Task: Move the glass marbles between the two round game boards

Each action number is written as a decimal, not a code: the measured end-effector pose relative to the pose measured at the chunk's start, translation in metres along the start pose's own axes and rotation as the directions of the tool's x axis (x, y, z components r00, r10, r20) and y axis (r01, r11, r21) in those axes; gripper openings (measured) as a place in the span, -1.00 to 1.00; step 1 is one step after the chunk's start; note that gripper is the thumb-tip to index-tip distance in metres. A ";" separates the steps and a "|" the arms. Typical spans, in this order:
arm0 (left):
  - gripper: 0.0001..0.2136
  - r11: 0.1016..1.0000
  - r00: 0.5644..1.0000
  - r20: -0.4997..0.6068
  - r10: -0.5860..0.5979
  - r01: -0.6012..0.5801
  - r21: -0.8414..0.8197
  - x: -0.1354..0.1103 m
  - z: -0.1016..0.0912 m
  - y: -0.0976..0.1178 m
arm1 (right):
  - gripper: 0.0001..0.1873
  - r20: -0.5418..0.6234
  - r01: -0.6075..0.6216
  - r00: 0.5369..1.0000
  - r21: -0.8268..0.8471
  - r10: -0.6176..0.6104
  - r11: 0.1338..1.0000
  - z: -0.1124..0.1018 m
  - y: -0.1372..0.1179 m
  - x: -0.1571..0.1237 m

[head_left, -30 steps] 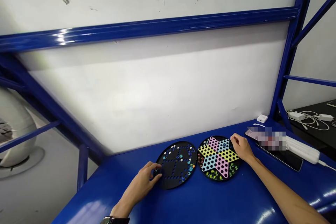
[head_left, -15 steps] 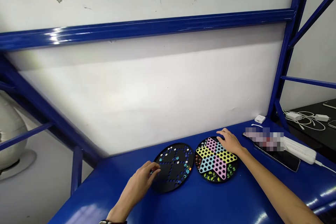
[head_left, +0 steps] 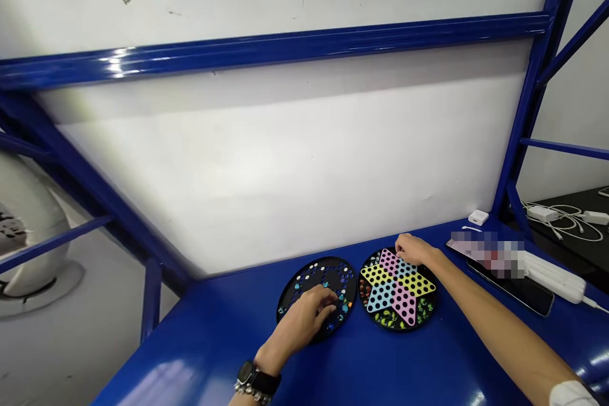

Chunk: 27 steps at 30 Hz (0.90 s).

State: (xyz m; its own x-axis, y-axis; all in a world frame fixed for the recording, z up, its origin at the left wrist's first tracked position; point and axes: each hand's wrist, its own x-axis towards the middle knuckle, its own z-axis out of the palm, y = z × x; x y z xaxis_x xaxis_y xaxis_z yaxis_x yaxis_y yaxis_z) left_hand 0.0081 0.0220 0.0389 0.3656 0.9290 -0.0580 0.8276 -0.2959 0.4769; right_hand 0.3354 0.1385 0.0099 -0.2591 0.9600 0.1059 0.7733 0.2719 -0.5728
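Two round black boards lie side by side on the blue tabletop. My left hand [head_left: 307,316] is over the left board [head_left: 288,295], which has holes, white pieces and teal and blue marbles. Its fingers are bent, with a gap between thumb and forefinger, and nothing shows in them. The right board is a Chinese checkers board [head_left: 398,285] with a pink, yellow and blue star and glass marbles around its rim. At its far edge my right hand [head_left: 415,248] has its fingers curled together and pointing down. Whatever is between those fingertips is hidden.
On the right of the blue table [head_left: 375,371] lie a black phone [head_left: 516,288], a white power strip [head_left: 554,276] and a small white adapter [head_left: 478,217]. Blue frame bars [head_left: 285,47] and a white wall stand behind. White cables [head_left: 566,219] lie on a dark surface further right.
My left hand has moved right, from the left board's edge to over its middle, and its pinch has loosened. My right hand's fingers have curled in at the star board's far edge.
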 end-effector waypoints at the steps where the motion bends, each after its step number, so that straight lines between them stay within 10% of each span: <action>1: -0.75 1.000 1.000 0.020 0.005 -0.005 0.002 0.000 0.000 0.003 | -0.86 -0.001 0.005 1.000 -0.007 -0.005 1.000 -0.005 0.001 -0.002; 12: -0.73 0.998 1.000 0.003 -0.020 0.020 0.051 -0.013 0.022 0.011 | -0.84 -0.014 0.005 1.000 0.115 -0.004 0.993 -0.029 0.042 -0.090; 27: -0.77 0.987 0.994 0.072 -0.085 0.094 -0.130 -0.027 0.008 0.005 | -0.74 -0.179 -0.053 0.976 0.367 0.126 0.929 -0.008 0.062 -0.094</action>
State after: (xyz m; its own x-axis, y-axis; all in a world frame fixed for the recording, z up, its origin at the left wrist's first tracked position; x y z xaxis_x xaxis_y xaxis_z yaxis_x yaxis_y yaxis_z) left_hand 0.0057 -0.0066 0.0355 0.3233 0.9324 -0.1614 0.7960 -0.1758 0.5792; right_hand 0.4123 0.0661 -0.0290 -0.0518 0.9830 0.1761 0.5192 0.1771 -0.8361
